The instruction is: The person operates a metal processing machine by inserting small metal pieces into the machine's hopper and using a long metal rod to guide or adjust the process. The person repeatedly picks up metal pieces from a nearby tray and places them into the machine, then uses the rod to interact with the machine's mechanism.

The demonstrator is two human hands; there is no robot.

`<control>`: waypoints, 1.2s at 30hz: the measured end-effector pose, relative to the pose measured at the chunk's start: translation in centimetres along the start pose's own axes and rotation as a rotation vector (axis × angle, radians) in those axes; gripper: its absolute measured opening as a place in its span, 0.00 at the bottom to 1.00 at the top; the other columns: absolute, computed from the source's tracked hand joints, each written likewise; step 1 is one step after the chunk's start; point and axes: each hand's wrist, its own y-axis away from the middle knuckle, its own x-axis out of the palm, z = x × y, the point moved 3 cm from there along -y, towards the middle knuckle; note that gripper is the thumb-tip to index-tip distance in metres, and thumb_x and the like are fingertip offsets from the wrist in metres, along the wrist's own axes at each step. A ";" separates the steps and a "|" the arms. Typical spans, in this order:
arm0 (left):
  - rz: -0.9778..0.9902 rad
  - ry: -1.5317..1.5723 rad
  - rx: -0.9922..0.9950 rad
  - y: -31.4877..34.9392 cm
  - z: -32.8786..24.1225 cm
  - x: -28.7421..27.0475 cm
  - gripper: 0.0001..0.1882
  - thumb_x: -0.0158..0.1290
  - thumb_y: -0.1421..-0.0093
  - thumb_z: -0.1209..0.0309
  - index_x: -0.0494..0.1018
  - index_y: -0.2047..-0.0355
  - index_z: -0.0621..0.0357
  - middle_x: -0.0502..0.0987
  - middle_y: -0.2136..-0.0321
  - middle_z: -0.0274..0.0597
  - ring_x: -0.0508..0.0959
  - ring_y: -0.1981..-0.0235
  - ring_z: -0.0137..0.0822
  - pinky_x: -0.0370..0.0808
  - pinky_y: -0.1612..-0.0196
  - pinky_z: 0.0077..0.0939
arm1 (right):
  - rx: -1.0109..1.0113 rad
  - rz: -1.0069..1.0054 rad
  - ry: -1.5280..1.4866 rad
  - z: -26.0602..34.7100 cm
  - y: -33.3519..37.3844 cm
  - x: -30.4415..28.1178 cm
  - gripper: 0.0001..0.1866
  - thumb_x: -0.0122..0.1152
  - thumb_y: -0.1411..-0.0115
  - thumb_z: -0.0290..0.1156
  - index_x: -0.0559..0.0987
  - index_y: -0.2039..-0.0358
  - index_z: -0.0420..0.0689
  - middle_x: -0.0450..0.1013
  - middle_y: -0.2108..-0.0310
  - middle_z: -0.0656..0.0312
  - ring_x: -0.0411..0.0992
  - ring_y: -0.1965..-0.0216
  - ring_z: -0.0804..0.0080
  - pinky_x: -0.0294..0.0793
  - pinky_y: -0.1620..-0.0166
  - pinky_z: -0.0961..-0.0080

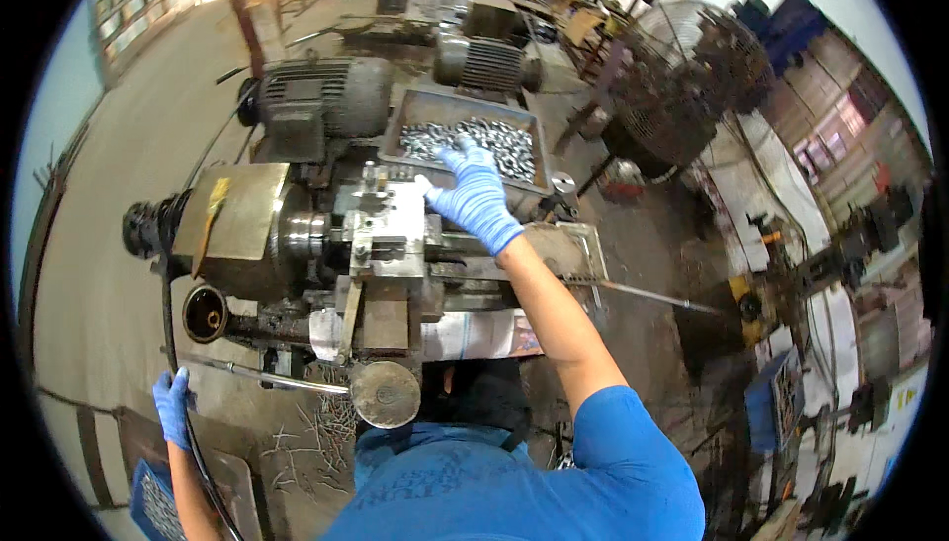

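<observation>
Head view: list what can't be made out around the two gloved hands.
- Right hand: fingertips reach into the grey tray of small metal parts; whether it has a grip on one is too small to tell.
- Left hand: closed by the end of the long metal lever; contact unclear, distorted near the rim.
- Lathe front: hidden by the person's blue shirt.

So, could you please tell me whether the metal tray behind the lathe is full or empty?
Partly full. The grey tray holds a heap of small shiny metal parts covering much of its floor, with bare floor near its back edge. The right hand reaches over it.
</observation>
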 end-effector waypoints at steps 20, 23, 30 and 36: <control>0.081 0.135 -0.295 -6.5 5.0 -1.2 0.19 0.54 0.44 0.56 0.76 0.65 0.62 0.70 0.88 0.37 0.68 0.89 0.30 0.69 0.83 0.23 | 1.453 0.526 0.315 -22.8 53.3 -18.9 0.27 0.50 0.47 0.58 0.81 0.72 0.45 0.76 0.69 0.52 0.74 0.63 0.54 0.72 0.56 0.66; 0.075 0.164 -0.256 -8.0 6.5 -2.9 0.18 0.54 0.44 0.56 0.76 0.67 0.61 0.70 0.88 0.38 0.68 0.89 0.31 0.70 0.83 0.23 | 1.274 0.743 0.146 -23.1 59.7 -13.3 0.28 0.48 0.47 0.59 0.81 0.70 0.45 0.76 0.66 0.53 0.73 0.59 0.55 0.69 0.52 0.68; 0.106 0.131 -0.296 -4.7 1.4 -0.2 0.20 0.54 0.44 0.58 0.75 0.60 0.63 0.72 0.86 0.41 0.72 0.85 0.34 0.70 0.79 0.22 | 1.261 1.100 0.219 -19.2 57.7 -11.7 0.30 0.50 0.51 0.63 0.79 0.58 0.52 0.74 0.57 0.57 0.71 0.53 0.58 0.66 0.47 0.67; 0.121 0.087 -0.327 -3.5 -0.4 0.9 0.17 0.54 0.44 0.59 0.75 0.68 0.64 0.73 0.85 0.41 0.72 0.85 0.33 0.70 0.79 0.22 | 1.218 1.000 0.254 -19.5 59.4 -11.8 0.34 0.49 0.52 0.63 0.79 0.59 0.46 0.74 0.57 0.53 0.70 0.52 0.59 0.63 0.46 0.62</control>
